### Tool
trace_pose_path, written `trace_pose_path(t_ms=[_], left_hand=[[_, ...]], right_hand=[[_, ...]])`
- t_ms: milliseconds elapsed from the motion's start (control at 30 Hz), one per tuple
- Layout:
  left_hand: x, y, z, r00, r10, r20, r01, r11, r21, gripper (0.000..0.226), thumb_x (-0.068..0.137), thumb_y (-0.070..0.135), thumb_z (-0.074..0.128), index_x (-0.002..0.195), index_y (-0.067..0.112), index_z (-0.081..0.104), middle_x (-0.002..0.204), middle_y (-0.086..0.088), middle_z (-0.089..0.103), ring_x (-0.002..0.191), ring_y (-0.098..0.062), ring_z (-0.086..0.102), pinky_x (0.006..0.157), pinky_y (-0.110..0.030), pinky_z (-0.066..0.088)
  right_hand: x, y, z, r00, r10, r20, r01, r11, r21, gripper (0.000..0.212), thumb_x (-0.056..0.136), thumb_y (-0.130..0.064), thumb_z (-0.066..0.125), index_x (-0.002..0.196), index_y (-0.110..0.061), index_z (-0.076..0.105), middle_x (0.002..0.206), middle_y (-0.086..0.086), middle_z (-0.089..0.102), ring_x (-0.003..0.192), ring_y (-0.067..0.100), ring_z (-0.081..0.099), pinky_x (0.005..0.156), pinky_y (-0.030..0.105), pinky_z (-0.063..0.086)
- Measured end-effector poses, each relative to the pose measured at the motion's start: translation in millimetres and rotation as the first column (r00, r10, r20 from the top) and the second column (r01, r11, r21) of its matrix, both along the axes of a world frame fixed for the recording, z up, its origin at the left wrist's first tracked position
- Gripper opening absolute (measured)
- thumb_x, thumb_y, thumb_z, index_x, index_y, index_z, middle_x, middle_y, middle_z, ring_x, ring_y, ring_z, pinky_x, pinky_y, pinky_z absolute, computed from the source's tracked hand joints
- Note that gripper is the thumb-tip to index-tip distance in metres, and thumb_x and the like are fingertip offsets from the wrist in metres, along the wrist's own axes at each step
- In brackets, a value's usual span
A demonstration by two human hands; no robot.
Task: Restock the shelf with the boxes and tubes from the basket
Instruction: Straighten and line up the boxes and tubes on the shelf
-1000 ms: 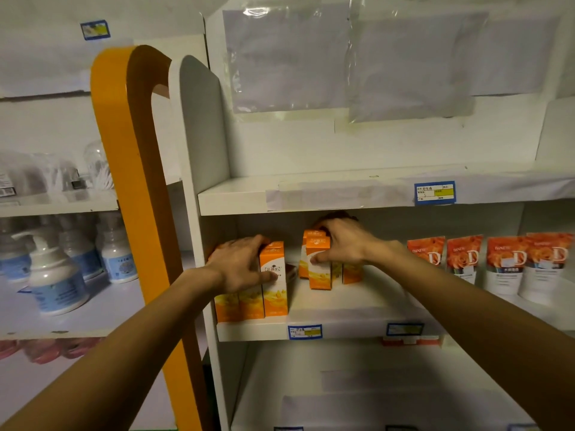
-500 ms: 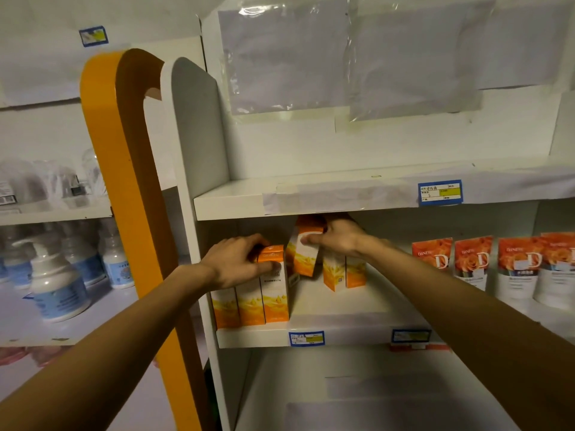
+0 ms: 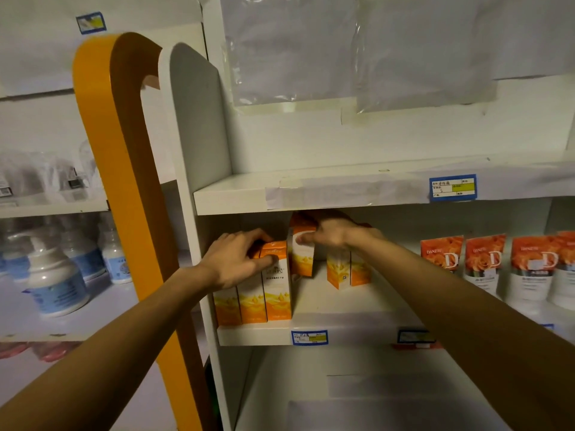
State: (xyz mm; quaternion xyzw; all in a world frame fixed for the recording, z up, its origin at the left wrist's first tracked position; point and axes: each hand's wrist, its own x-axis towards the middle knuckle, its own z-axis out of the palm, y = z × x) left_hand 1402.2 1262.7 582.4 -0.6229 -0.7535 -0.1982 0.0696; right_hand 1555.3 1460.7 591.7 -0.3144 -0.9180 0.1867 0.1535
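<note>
Both hands are in among the orange boxes on the middle shelf [image 3: 342, 321].

The left hand [image 3: 236, 262] rests curled over the tops of three boxes [image 3: 275, 284] standing at the shelf's front left corner, thumb pressed on the nearest one. The right hand [image 3: 331, 233] grips a tilted box [image 3: 301, 258] lifted off the board, just left of two boxes [image 3: 345, 270] standing further back. Orange tubes [image 3: 485, 259] stand toward the shelf's right end.

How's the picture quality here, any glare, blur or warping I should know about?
Head view: dim and warm-tinted; glare on the plastic sheet up top; wide-angle bending of the orange upright; pump bottles at left soft; box in the right hand slightly smeared.
</note>
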Motion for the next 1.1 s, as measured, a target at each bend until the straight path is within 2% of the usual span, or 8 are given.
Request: trace_pose_path(t_ms=[67, 167, 367, 533, 733, 900, 1000, 1100], left_hand=[[1, 0, 0, 1.0, 0.001, -0.003, -0.001, 1.0, -0.012, 0.069, 0.072, 0.077, 0.039, 0.124, 0.035, 0.054, 0.112, 0.009, 0.066, 0.097, -0.009, 0.061, 0.085, -0.033, 0.049], [0, 0, -1, 1.0, 0.017, -0.02, -0.017, 1.0, -0.016, 0.063, 0.076, 0.075, 0.042, 0.124, 0.035, 0.054, 0.112, 0.008, 0.066, 0.098, -0.011, 0.061, 0.087, -0.035, 0.049], [2, 0, 3, 1.0, 0.023, -0.02, -0.024, 0.998, -0.051, 0.066, 0.076, 0.076, 0.041, 0.125, 0.033, 0.053, 0.113, 0.007, 0.065, 0.1, -0.014, 0.061, 0.089, -0.038, 0.05], [4, 2, 5, 0.999, 0.033, -0.021, -0.035, 0.997, -0.067, 0.061, 0.08, 0.072, 0.042, 0.124, 0.031, 0.052, 0.109, 0.006, 0.064, 0.098, -0.016, 0.062, 0.088, -0.038, 0.051], [2, 5, 3, 1.0, 0.025, -0.013, -0.026, 0.995, -0.091, 0.047, 0.09, 0.066, 0.048, 0.122, 0.031, 0.05, 0.112, 0.003, 0.062, 0.098, -0.016, 0.059, 0.089, -0.039, 0.051], [13, 11, 10, 0.998, 0.034, -0.045, -0.04, 0.99, -0.137, 0.068, 0.079, 0.082, 0.044, 0.118, 0.027, 0.051, 0.111, 0.003, 0.062, 0.095, -0.015, 0.06, 0.087, -0.038, 0.051], [23, 19, 15, 0.998, 0.013, -0.059, -0.022, 0.988, -0.151, 0.079, 0.075, 0.085, 0.048, 0.13, 0.027, 0.05, 0.124, 0.003, 0.063, 0.105, -0.016, 0.061, 0.093, -0.038, 0.051], [31, 31, 20, 1.0, -0.001, -0.008, 0.0, 0.988, -0.157, 0.08, 0.077, 0.077, 0.059, 0.14, 0.03, 0.046, 0.132, 0.005, 0.061, 0.115, -0.017, 0.06, 0.097, -0.037, 0.05]], right_hand=[[5, -2, 3, 0.999, 0.01, 0.041, -0.013, 0.998, 0.068, 0.067, 0.083, -0.061, 0.065, 0.14, -0.031, 0.045, 0.132, 0.004, 0.057, 0.116, 0.028, 0.056, 0.098, 0.04, 0.048], [15, -3, -1, 0.998, 0.026, 0.065, -0.036, 0.987, 0.157, 0.064, 0.087, -0.05, 0.067, 0.143, -0.028, 0.043, 0.136, 0.004, 0.054, 0.121, 0.027, 0.053, 0.096, 0.034, 0.047], [29, 1, -10, 0.999, 0.017, 0.035, -0.024, 0.98, 0.198, 0.061, 0.083, -0.051, 0.071, 0.136, -0.03, 0.051, 0.134, 0.002, 0.057, 0.12, 0.025, 0.055, 0.098, 0.034, 0.047], [34, -2, -1, 0.998, 0.063, 0.005, -0.063, 0.993, 0.103, 0.058, 0.082, -0.055, 0.07, 0.131, -0.03, 0.054, 0.123, -0.001, 0.061, 0.109, 0.021, 0.059, 0.093, 0.036, 0.052], [34, -16, 5, 0.984, 0.173, 0.031, -0.175, 0.968, 0.182, 0.051, 0.08, -0.059, 0.069, 0.119, -0.027, 0.061, 0.11, -0.006, 0.066, 0.097, 0.014, 0.063, 0.086, 0.036, 0.055], [38, -23, 3, 0.967, 0.237, 0.091, -0.251, 0.949, 0.192, 0.061, 0.08, -0.059, 0.07, 0.129, -0.022, 0.059, 0.114, -0.005, 0.067, 0.098, 0.014, 0.064, 0.086, 0.036, 0.057], [41, -23, 3, 0.969, 0.239, 0.069, -0.248, 0.952, 0.179, 0.07, 0.079, -0.06, 0.072, 0.135, -0.023, 0.054, 0.121, -0.004, 0.064, 0.105, 0.015, 0.062, 0.088, 0.033, 0.055], [45, -21, 1, 0.972, 0.226, 0.068, -0.235, 0.953, 0.192, 0.077, 0.079, -0.059, 0.072, 0.142, -0.024, 0.046, 0.13, -0.002, 0.059, 0.115, 0.017, 0.057, 0.094, 0.033, 0.051]])
